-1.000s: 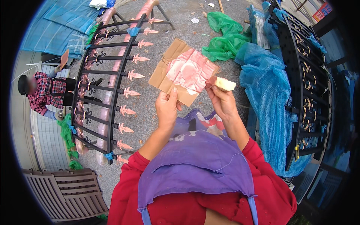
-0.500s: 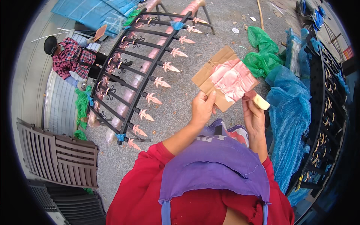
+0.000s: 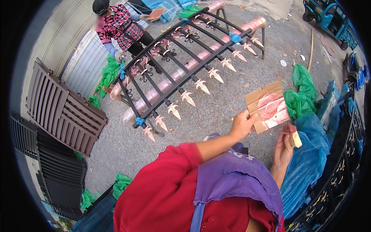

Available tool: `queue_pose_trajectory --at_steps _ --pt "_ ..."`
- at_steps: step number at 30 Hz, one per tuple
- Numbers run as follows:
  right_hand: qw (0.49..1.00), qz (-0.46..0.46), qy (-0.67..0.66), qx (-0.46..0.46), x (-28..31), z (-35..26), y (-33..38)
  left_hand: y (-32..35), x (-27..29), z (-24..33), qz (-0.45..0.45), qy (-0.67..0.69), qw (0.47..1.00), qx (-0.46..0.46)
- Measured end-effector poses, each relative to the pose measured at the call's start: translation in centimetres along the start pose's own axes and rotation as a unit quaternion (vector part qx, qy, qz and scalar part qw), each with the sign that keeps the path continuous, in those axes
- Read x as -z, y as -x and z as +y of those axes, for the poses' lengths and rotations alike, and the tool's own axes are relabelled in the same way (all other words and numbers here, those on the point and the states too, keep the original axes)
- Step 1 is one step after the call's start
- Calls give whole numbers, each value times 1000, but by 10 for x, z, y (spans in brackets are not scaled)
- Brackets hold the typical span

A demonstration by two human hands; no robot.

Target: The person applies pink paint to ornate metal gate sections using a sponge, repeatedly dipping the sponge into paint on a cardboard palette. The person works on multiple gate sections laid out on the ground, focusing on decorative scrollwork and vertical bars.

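Note:
My left hand (image 3: 242, 125) is closed on the near left edge of a piece of cardboard (image 3: 253, 99), its thumb lying on the top face. Shiny pinkish paint (image 3: 272, 109) covers most of that face. Just to the right, my right hand (image 3: 284, 147) pinches a pale yellow sponge (image 3: 296, 139) whose upper end is stained dark pink. The sponge is slightly apart from the cardboard. Ahead and to the left, a black metal fence panel (image 3: 174, 83) rests on supports, with copper-pink spear tips (image 3: 188, 98) along its near side.
A person (image 3: 121, 29) in a checked shirt stands beyond the panel, holding a flat pinkish board (image 3: 155, 14). Brown slatted panels (image 3: 63, 106) stand at left. Blue bubble wrap (image 3: 309, 162), green plastic (image 3: 303, 91) and more black railings (image 3: 340, 174) line the right. A blue vehicle (image 3: 336, 23) is far right.
My view has turned left, so the fence panel and other person sit further right in the picture. The sponge has come away from the cardboard's edge. Both hands keep their holds.

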State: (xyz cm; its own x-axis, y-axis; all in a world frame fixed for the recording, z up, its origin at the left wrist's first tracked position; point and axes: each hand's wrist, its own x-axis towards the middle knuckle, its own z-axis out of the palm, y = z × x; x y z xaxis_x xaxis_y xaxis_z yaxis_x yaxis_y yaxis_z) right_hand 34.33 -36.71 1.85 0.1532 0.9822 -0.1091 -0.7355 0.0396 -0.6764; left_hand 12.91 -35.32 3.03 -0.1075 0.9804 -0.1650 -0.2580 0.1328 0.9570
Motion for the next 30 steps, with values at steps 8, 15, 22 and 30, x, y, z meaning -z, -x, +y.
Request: queue_pose_trajectory --at_steps 8,15,22,30 --pt "997 -1 58 42 30 -17 -18 -3 2 8 1 59 998 18" --pt "1000 -12 9 13 3 0 0 2 4 -6 -22 -14 1000 12" --pt "997 -4 63 40 14 -22 -12 -2 12 -1 4 56 998 19" --pt "999 0 42 6 -19 2 11 3 17 1 -5 -4 999 38"
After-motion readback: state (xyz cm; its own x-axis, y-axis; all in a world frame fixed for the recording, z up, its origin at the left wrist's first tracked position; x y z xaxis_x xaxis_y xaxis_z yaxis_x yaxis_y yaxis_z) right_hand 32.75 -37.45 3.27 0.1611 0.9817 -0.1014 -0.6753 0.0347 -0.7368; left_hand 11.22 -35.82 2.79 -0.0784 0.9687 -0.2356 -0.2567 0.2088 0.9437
